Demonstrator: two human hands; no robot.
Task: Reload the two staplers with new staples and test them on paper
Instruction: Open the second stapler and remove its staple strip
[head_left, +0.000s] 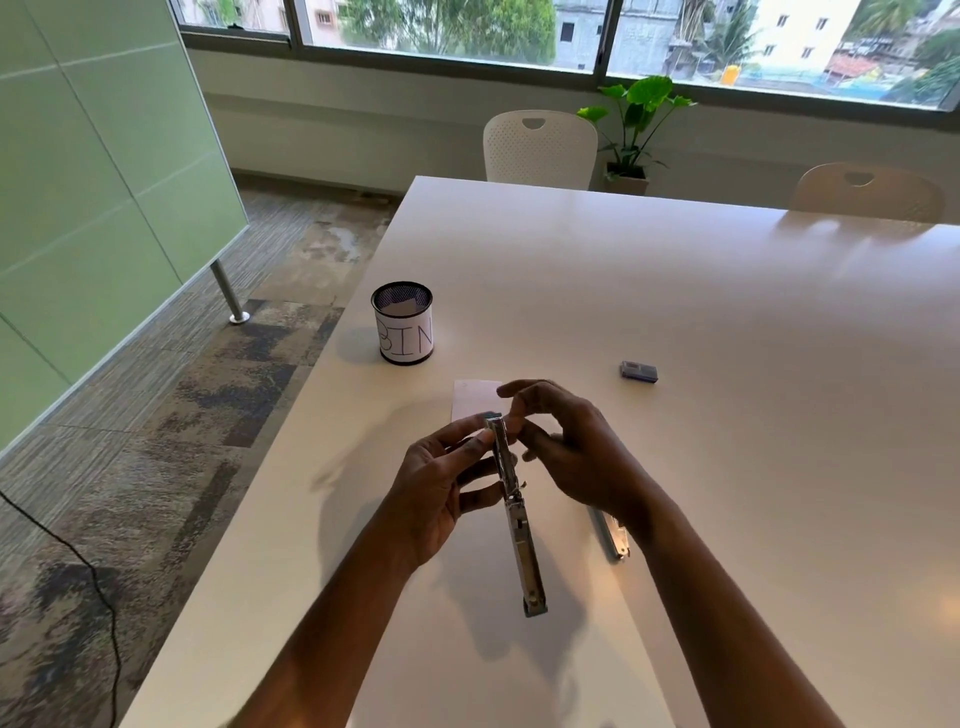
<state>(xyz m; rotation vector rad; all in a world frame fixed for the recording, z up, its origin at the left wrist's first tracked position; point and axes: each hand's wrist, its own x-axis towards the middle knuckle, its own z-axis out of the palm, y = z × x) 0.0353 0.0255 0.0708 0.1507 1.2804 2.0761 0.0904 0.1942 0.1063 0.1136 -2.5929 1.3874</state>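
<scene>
Head view: opened stapler (522, 540) lengthwise, near-to-far

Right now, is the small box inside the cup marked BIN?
No, the small box lies on the table, well apart from the cup, to its right.

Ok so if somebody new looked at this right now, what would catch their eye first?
The two hands at centre: the left hand holds a stapler swung open, the right hand close at its far end. Behind them stands a mesh cup labelled BIN near the left edge of the table, and a small purple box lies to the right.
</scene>
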